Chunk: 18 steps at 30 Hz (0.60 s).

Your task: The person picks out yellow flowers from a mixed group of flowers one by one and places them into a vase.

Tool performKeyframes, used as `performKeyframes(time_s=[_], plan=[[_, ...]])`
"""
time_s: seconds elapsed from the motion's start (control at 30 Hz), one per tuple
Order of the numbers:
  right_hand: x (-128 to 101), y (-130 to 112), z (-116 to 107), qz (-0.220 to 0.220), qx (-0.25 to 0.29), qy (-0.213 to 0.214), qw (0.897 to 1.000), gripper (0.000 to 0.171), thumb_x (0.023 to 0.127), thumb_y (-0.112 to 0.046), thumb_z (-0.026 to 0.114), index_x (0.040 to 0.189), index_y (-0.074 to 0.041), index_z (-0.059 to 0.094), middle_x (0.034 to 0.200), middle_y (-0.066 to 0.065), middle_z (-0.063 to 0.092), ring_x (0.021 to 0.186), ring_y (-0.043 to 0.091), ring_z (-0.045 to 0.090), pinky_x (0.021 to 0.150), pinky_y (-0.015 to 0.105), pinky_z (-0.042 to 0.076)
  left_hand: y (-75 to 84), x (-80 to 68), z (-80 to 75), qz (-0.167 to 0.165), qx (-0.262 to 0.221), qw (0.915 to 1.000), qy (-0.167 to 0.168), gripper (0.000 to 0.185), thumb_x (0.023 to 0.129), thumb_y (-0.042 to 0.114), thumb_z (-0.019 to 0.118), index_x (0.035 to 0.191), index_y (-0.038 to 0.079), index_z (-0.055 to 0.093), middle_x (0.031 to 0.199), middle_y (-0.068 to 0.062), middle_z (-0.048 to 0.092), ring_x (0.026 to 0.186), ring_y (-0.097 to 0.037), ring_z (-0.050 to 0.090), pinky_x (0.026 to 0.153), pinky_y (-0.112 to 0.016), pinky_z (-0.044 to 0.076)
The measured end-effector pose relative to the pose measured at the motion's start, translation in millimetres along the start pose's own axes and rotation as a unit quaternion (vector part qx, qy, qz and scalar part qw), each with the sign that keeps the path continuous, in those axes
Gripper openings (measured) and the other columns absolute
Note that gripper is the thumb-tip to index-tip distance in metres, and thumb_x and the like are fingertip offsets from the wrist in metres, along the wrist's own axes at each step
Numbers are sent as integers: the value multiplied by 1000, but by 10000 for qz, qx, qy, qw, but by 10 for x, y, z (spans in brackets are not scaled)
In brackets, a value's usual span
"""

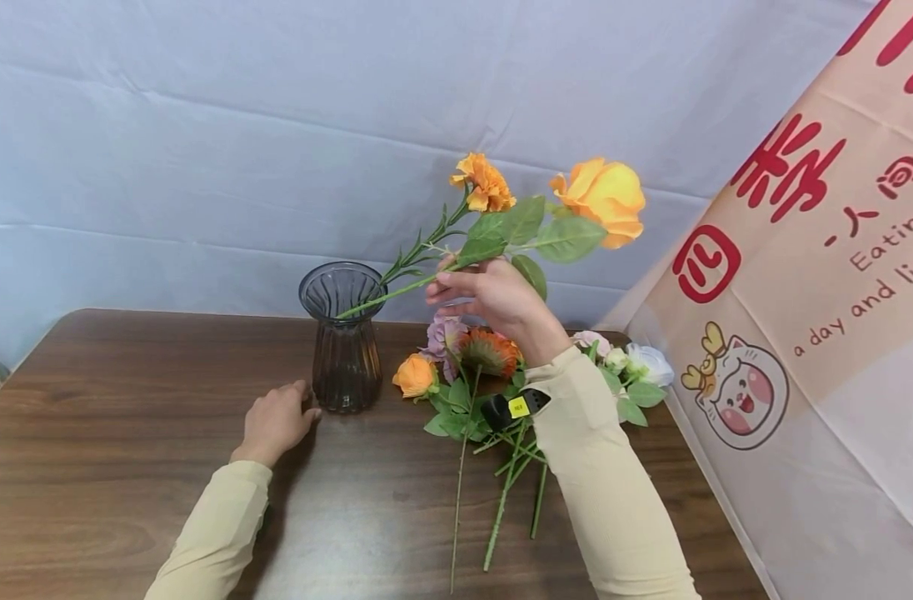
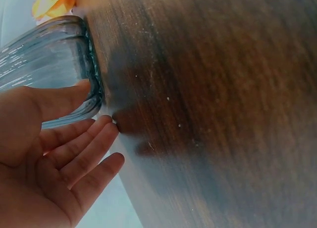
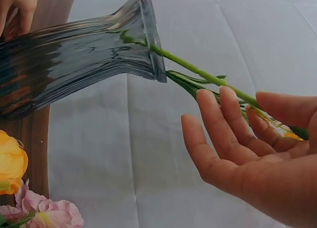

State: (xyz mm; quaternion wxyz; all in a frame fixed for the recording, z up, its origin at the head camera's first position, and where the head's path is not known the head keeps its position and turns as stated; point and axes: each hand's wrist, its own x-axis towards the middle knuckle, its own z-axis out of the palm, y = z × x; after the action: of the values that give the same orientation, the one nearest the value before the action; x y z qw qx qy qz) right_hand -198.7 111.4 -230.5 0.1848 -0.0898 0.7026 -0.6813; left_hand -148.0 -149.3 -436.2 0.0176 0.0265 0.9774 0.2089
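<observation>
Loosely, right hand (image 1: 494,298) steadies green stems (image 1: 396,287) in ribbed glass vase (image 1: 344,342).

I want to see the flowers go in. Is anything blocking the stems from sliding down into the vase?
Nothing visible does. The stems already pass through the vase's open mouth, and the right hand touches them further up. The left hand rests beside the vase's base, outside it.

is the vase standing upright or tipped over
Upright. The dark ribbed glass vase stands on its base on the wooden table, mouth up, with two flower stems leaning out of it.
</observation>
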Motion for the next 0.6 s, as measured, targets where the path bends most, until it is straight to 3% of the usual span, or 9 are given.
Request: performKeyframes(time_s=[0.23, 0.6], plan=[[32, 25, 51, 90, -303, -54, 9995, 18, 94, -2, 48, 110, 6, 49, 84, 11, 64, 83, 25, 64, 84, 47, 46, -2, 4, 0, -25, 1, 10000, -23, 40, 84, 19, 65, 113, -7, 54, 103, -27, 60, 83, -44, 58, 68, -54, 47], [67, 36, 154, 154, -347, -10, 9993, 14, 94, -2, 48, 107, -1, 52, 82, 10, 64, 77, 21, 64, 85, 45, 46, 7, -22, -9, 29, 20, 10000, -17, 42, 84, 19, 65, 113, -8, 54, 101, -27, 60, 81, -44, 58, 66, -54, 47]])
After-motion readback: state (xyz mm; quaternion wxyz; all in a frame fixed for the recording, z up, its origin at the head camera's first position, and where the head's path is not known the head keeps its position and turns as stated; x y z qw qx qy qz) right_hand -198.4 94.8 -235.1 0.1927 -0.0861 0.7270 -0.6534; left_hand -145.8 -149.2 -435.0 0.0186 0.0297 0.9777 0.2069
